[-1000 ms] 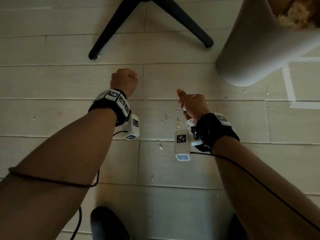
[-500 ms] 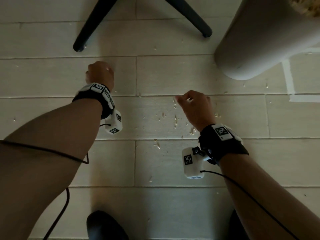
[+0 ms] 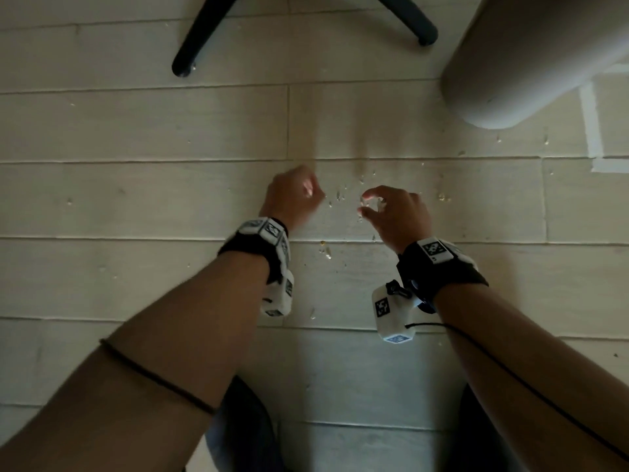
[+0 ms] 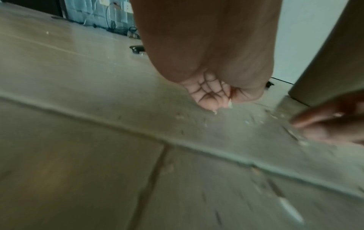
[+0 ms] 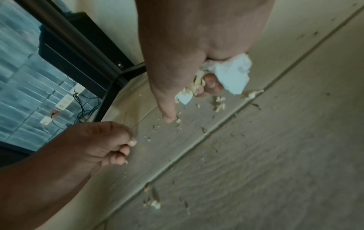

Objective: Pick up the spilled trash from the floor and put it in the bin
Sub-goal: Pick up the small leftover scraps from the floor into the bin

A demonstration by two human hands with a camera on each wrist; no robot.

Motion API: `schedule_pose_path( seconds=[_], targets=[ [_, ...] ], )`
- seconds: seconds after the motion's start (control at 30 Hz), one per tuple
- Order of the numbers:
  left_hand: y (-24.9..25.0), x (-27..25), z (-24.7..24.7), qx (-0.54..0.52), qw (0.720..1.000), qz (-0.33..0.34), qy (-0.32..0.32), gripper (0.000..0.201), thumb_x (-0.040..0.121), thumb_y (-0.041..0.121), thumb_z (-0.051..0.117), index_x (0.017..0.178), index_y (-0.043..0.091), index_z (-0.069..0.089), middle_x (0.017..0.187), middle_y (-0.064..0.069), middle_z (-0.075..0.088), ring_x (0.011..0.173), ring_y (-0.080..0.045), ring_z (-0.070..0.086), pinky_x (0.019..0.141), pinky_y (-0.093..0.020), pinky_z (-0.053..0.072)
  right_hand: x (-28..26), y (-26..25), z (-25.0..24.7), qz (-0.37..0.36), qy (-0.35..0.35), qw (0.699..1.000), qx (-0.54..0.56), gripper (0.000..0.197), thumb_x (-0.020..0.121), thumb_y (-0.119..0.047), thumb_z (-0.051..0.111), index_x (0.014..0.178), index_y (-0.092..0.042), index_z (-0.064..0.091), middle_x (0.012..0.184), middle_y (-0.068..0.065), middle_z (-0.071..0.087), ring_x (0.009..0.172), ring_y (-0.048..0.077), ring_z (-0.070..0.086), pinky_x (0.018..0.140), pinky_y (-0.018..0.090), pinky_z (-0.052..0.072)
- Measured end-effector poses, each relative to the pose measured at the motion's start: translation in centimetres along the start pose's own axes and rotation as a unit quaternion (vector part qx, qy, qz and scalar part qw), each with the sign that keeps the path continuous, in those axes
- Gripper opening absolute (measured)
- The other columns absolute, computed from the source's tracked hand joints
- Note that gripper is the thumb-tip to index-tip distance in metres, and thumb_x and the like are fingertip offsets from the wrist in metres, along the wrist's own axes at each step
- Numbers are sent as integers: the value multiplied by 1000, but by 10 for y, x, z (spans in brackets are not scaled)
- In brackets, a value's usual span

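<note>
The tall beige cylindrical bin [image 3: 531, 59] stands upper right. The right hand [image 3: 394, 212] clutches crumpled white tissue [image 5: 232, 76] and crumbs; the left hand [image 3: 292, 195] is fisted, contents unclear. Pale crumb scraps [image 3: 340, 195] lie mid-frame between them: pinch clusters, keeping gathered trash clenched.

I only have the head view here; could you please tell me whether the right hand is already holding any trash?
Observer: Yes. The right wrist view shows the right hand gripping a crumpled white tissue together with pale scraps.
Operator: Thank you. And what about the left hand?
Observer: In the left wrist view the left hand is curled into a fist, with small pale bits pinched at its fingertips.
</note>
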State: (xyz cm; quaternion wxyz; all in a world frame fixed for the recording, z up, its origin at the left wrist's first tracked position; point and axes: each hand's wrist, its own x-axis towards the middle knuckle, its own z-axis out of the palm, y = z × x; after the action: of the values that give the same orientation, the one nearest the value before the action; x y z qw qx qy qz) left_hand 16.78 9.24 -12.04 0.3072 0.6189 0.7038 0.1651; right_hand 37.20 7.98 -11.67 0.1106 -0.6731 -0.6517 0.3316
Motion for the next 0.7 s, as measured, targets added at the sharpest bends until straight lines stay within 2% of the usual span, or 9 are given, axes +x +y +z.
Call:
schedule_pose_path(
  seconds=[0.1,0.17,0.27,0.43,0.6,0.7],
  targets=[
    [2,-43,15,-33,997,10,-70,9,81,13,70,89,14,67,89,-5,74,80,-21,71,78,-36,60,-4,-1,6,13,12,999,-41,18,89,-34,66,105,-36,73,106,-5,74,87,15,68,73,22,43],
    [1,-61,21,-30,996,25,-79,14,82,11,68,95,14,71,93,-5,75,81,-20,71,79,-37,61,-7,0,9,7,21,998,-59,16,91,-33,64,103,-36,74,107,-4,73,86,17,67,71,23,44],
    [1,-78,25,-9,996,33,-76,24,83,11,65,106,12,73,103,-7,76,83,-18,72,81,-36,61,-9,0,11,-8,30,995,-92,18,95,-36,60,105,-34,75,108,-2,72,85,21,67,71,26,48],
    [-2,-99,33,52,996,47,-51,22,89,16,61,105,13,75,100,-10,75,81,-22,71,79,-39,59,-9,-3,11,-29,23,992,-124,21,99,-28,55,106,-27,74,108,0,71,86,23,67,69,26,44],
    [-1,-106,39,87,994,60,-25,18,91,18,62,103,12,75,93,-12,73,79,-28,69,76,-40,58,-14,-7,11,13,-31,993,-115,21,97,-17,51,111,-17,66,115,3,64,94,29,64,74,31,43],
    [-2,-108,44,104,993,49,-19,18,93,19,57,99,12,72,94,-11,69,84,-29,64,76,-41,55,-19,0,5,45,-29,997,-63,21,98,-16,48,116,-12,59,123,7,57,99,32,63,76,33,42]
  ],
)
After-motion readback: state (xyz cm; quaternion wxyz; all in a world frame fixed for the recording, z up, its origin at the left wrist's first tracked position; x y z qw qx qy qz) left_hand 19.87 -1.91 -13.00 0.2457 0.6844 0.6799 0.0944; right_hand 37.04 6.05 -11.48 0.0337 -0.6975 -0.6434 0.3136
